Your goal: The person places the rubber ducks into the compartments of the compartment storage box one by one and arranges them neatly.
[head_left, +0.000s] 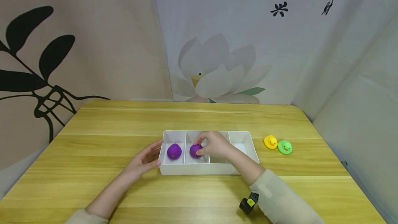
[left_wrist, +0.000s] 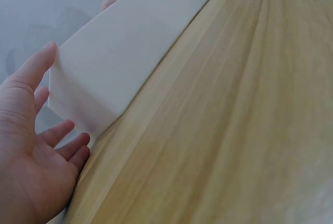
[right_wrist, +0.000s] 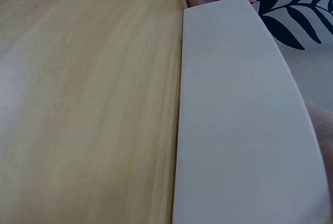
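A long white divided box (head_left: pixel 199 169) stands on the wooden table. My left hand (head_left: pixel 143 160) is at its left end, with the thumb at the front corner and the fingers along the side. In the left wrist view, that hand's fingers (left_wrist: pixel 66 143) look extended and lightly bent against the box. One purple toy duck (head_left: pixel 174 151) sits in the leftmost compartment. Over the second compartment, my right hand (head_left: pixel 214 144) pinches another purple toy duck (head_left: pixel 195 151) between thumb and fingers. The right wrist view shows mostly the box's front wall (right_wrist: pixel 239 114).
A yellow toy duck (head_left: pixel 270 142) and a green toy duck (head_left: pixel 285 147) stand side by side on the table (head_left: pixel 186 196), right of the box. Behind the table hangs a printed curtain (head_left: pixel 124 37).
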`<state>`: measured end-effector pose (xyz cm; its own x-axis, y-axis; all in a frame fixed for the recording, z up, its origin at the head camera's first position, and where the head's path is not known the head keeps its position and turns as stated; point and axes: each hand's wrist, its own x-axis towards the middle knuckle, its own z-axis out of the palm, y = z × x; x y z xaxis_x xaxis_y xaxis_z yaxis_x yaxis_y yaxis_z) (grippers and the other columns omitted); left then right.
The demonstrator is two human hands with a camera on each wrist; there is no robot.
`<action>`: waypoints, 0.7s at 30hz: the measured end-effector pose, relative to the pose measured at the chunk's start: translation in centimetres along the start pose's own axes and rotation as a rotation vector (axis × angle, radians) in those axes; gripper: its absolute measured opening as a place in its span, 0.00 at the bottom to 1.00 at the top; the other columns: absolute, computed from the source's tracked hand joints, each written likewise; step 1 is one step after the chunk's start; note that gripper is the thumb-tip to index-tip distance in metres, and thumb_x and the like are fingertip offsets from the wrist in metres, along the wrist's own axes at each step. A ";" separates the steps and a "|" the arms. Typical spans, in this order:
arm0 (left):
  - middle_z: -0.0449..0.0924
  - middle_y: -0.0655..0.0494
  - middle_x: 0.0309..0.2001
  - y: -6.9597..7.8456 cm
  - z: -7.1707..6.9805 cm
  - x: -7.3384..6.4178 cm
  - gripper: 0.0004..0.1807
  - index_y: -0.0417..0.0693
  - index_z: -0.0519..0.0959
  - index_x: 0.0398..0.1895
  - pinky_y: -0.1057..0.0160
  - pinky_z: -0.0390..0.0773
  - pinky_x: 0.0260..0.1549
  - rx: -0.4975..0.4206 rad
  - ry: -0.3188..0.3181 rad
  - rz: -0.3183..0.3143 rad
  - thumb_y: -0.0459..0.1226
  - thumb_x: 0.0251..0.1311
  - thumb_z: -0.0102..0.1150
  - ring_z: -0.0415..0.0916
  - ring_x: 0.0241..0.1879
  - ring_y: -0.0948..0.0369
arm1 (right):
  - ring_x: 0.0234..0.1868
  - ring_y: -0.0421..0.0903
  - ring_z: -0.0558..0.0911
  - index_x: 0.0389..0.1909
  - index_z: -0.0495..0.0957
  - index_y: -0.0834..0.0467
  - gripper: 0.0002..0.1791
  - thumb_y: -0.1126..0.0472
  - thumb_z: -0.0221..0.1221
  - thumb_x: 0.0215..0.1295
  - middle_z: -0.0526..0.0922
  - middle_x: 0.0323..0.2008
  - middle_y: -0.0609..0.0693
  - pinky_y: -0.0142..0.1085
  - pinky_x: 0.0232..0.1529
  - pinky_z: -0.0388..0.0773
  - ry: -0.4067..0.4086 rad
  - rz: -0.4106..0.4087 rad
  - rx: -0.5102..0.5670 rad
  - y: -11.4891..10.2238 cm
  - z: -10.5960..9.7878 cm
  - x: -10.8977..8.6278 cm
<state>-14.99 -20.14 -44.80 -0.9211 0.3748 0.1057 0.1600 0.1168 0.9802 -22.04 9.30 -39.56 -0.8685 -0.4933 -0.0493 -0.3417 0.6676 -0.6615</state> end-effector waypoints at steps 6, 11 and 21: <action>0.59 0.23 0.72 0.0 0.1 -0.1 0.38 0.31 0.54 0.78 0.72 0.72 0.58 -0.006 -0.006 0.003 0.31 0.69 0.59 0.58 0.70 0.27 | 0.49 0.47 0.82 0.39 0.87 0.52 0.12 0.63 0.76 0.55 0.87 0.38 0.43 0.49 0.58 0.76 0.014 -0.019 -0.007 0.0 0.0 -0.3; 0.59 0.23 0.72 -0.1 0.1 0.0 0.38 0.31 0.54 0.78 0.73 0.72 0.57 -0.013 -0.009 0.006 0.31 0.69 0.59 0.57 0.70 0.26 | 0.33 0.43 0.78 0.40 0.87 0.53 0.11 0.62 0.74 0.56 0.88 0.39 0.45 0.40 0.40 0.77 0.050 -0.035 0.009 -0.4 -0.6 -1.0; 0.58 0.22 0.72 -0.2 0.0 0.1 0.38 0.31 0.54 0.78 0.73 0.72 0.57 -0.019 -0.011 0.007 0.32 0.70 0.59 0.57 0.70 0.26 | 0.26 0.42 0.72 0.47 0.86 0.57 0.14 0.62 0.72 0.59 0.88 0.46 0.52 0.34 0.29 0.73 0.127 -0.061 0.073 -0.9 -2.4 -3.1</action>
<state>-15.11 -20.14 -44.95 -0.9160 0.3855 0.1106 0.1593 0.0966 0.9825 -19.96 11.58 -37.05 -0.8869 -0.4542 0.0848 -0.3722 0.5936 -0.7135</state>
